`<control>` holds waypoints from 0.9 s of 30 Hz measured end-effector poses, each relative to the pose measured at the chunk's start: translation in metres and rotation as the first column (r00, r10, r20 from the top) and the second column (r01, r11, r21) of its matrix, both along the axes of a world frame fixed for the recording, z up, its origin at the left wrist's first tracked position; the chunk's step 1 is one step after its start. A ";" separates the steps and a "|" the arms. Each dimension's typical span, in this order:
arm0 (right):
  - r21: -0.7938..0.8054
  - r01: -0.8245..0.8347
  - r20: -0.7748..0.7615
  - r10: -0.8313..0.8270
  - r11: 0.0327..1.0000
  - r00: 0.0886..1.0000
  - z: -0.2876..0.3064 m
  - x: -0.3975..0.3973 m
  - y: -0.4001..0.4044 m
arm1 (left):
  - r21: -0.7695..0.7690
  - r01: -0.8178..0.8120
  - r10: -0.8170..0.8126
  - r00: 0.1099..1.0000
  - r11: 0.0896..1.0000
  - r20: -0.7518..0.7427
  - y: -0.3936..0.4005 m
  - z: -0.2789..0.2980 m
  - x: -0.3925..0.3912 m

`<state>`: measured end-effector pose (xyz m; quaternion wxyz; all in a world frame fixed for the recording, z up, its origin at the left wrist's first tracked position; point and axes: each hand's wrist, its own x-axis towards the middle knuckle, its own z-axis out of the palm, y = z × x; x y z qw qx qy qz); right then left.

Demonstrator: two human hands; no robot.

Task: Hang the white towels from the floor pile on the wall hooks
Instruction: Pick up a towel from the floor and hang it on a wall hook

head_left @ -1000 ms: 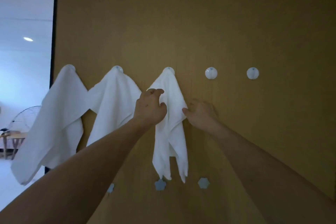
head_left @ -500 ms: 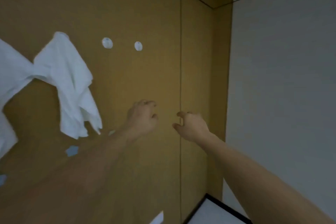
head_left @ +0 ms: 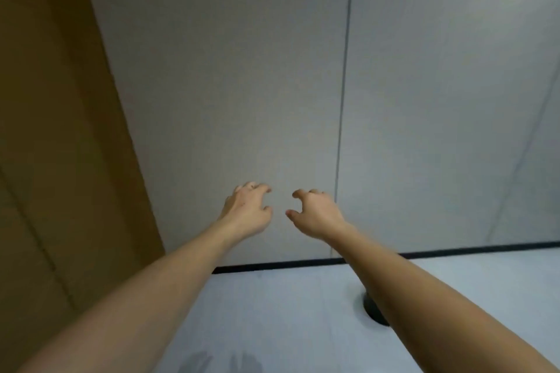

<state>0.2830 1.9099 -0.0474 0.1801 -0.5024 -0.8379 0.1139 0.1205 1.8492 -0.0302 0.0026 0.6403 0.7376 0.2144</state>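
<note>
Both of your hands are out in front of you and hold nothing: your left hand [head_left: 247, 210] has its fingers loosely curled with the thumb apart from them, and your right hand [head_left: 316, 213] mirrors it, fingers bent in a relaxed claw, the two hands near each other but not touching. Behind them stands a pale grey wall [head_left: 242, 70] with a thin vertical seam, a brown wooden panel [head_left: 54, 130] runs down the left edge of the view, and a dark baseboard strip [head_left: 272, 265] divides the wall from the light floor [head_left: 288, 312], where a dark round object [head_left: 374, 310] shows partly behind your right forearm. No towel, no pile and no hook is visible from here, so where the pile lies cannot be told; judging by the task, it is on the floor somewhere outside this view. When you reach it, expect a towel to be light and entirely limp: it will sag, fold on itself and drag along any neighbour lying across it. It should not slip much, since such cloth usually gives a good hold, and nothing about it is fragile. Pinch a single layer near a corner or along a hem, lift until it hangs clear of the pile, then gather a small bunch of cloth in one hand so there is a firm bit to set over a hook.
</note>
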 end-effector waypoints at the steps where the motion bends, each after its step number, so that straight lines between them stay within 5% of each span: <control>1: -0.030 0.052 0.010 -0.051 0.998 0.999 -0.013 0.041 0.012 | -0.028 0.049 -0.049 0.999 0.998 0.006 0.020 -0.012 0.038; 6: -0.172 0.300 0.042 -0.297 0.938 0.954 -0.069 0.230 0.050 | -0.150 0.277 -0.273 0.961 0.949 0.049 0.099 -0.066 0.219; 13: -0.342 0.588 0.085 -0.599 0.733 0.796 -0.148 0.426 0.058 | -0.315 0.552 -0.553 0.828 0.772 0.094 0.172 -0.145 0.423; 27: -0.624 0.776 0.260 -0.912 0.091 0.316 -0.280 0.668 0.069 | -0.569 0.793 -0.867 0.424 0.216 0.262 0.312 -0.287 0.731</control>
